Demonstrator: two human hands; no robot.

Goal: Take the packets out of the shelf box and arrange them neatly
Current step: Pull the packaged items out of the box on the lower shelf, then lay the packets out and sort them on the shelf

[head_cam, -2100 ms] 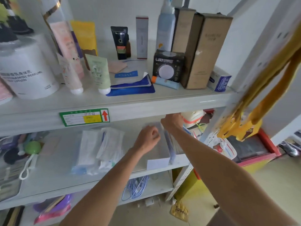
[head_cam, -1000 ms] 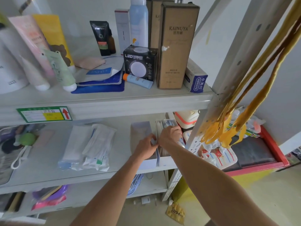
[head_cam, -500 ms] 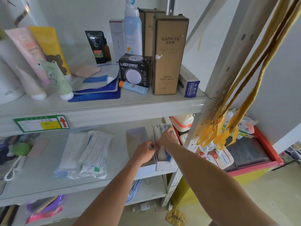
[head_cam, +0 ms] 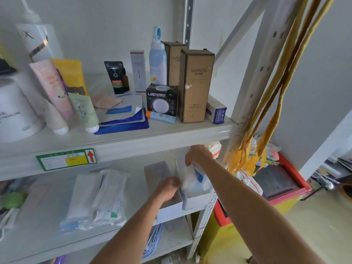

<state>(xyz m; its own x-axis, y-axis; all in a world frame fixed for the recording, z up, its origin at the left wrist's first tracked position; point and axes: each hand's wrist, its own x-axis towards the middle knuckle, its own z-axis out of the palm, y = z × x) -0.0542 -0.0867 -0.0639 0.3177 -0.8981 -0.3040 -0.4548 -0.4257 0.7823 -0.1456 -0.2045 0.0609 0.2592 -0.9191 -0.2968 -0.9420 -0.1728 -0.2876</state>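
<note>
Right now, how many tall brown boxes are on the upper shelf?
2 brown boxes: one at the front, right of the LED box; the other behind it. More may hide behind.

Upper shelf above the fingers (head_cam: 172, 182): tan KAINUYA carton (head_cam: 196, 86), black LED box (head_cam: 162, 100) just left of it, pale blue spray bottle (head_cam: 157, 61) behind, small blue tube (head_cam: 161, 117) lying in front, blue-white small box (head_cam: 217, 111) at the right end. Further up-left of the fingers: black tube (head_cam: 114, 75), flat blue sachets (head_cam: 123, 115), green tube (head_cam: 83, 111), pink tube (head_cam: 51, 86), yellow tube (head_cam: 70, 73), and a green shelf label (head_cam: 66, 159) with red arrow on the shelf edge. Right of the fingers: yellow straps (head_cam: 266, 111) hanging by the post, red-rimmed bin (head_cam: 285, 178); below them, a blue cable coil (head_cam: 152, 239).
</note>
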